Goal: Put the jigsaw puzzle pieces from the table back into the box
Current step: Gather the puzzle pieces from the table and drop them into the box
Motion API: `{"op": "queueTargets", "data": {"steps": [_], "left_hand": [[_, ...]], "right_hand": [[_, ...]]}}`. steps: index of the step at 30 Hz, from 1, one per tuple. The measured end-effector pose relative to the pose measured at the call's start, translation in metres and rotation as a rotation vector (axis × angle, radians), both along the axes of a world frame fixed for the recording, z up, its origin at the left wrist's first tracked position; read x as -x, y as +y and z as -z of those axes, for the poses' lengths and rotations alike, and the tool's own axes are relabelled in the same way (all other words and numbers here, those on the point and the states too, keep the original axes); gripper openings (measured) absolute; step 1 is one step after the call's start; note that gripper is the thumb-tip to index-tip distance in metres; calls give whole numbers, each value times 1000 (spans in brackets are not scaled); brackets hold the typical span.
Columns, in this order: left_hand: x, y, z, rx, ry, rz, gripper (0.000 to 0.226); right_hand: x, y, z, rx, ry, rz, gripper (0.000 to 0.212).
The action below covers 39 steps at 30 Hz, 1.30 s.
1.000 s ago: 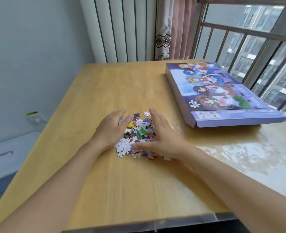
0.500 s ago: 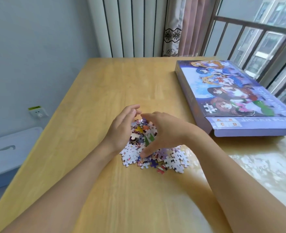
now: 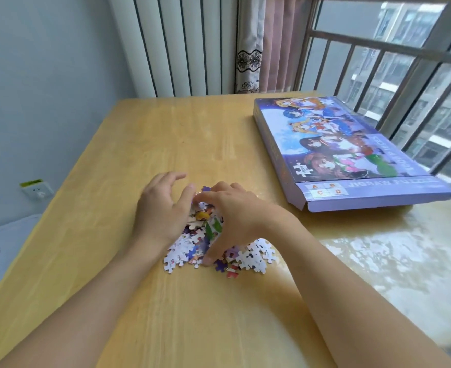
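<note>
Between the two hands, head view: a loose heap of small multicoloured cardboard jigsaw puzzle pieces (image 3: 208, 235) on the pale yellow wooden table (image 3: 166, 134). Left hand (image 3: 160, 211) on the heap's left side, fingers (image 3: 186, 195) curled inward against the pieces. Right hand (image 3: 235, 216) cupped over the heap's right side, fingers curled down around the pieces, thumb tip touching the table at the near edge. Some pieces spill out near the right wrist. The flat purple cardboard puzzle box (image 3: 346, 155) with cartoon picture lies closed, well apart, beyond and right of the right fingers, beside the window railing (image 3: 394, 49). A white wall socket (image 3: 37, 189) sits left of the left fingers, off the table.
</note>
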<state>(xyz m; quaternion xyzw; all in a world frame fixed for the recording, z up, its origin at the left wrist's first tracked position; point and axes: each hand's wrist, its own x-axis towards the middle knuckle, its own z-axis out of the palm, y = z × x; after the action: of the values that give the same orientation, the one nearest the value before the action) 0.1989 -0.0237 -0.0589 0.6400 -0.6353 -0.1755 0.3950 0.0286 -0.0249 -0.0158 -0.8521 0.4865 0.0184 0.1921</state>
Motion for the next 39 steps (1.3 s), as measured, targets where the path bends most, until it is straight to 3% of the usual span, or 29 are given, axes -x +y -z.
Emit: {"op": "queueTargets", "data": {"steps": [1,3,7,15,18,23,26,29,33,36,39], "left_hand": [[-5,0,0,-31,-143,-48,35],[-9,3,-1,-74,-236,-61,34],[-5,12,-5,-98,-118,72,24],[12,12,-5,-147,287,213,18],[6,5,-1,-157,397,203,20],[1,3,1,-147,467,159,20],[2,2,1,-125,454,152,18],[1,4,1,-67,411,134,16],[-2,4,0,26,350,104,16],[-2,7,2,73,331,91,14],[-4,11,1,101,340,81,15]], "right_hand": [[0,-1,0,-6,-31,15,102],[2,-1,1,0,-76,36,85],[6,-4,5,42,-176,67,51],[13,-1,9,175,-213,5,63],[14,-3,9,195,-208,38,44],[20,-7,3,250,-365,137,7],[28,-11,2,239,-503,213,36],[28,-9,0,35,-845,314,13],[27,-6,-7,-422,-1333,519,11],[26,-4,-9,-728,-1532,640,9],[29,6,-12,-896,-1608,722,10]]}}
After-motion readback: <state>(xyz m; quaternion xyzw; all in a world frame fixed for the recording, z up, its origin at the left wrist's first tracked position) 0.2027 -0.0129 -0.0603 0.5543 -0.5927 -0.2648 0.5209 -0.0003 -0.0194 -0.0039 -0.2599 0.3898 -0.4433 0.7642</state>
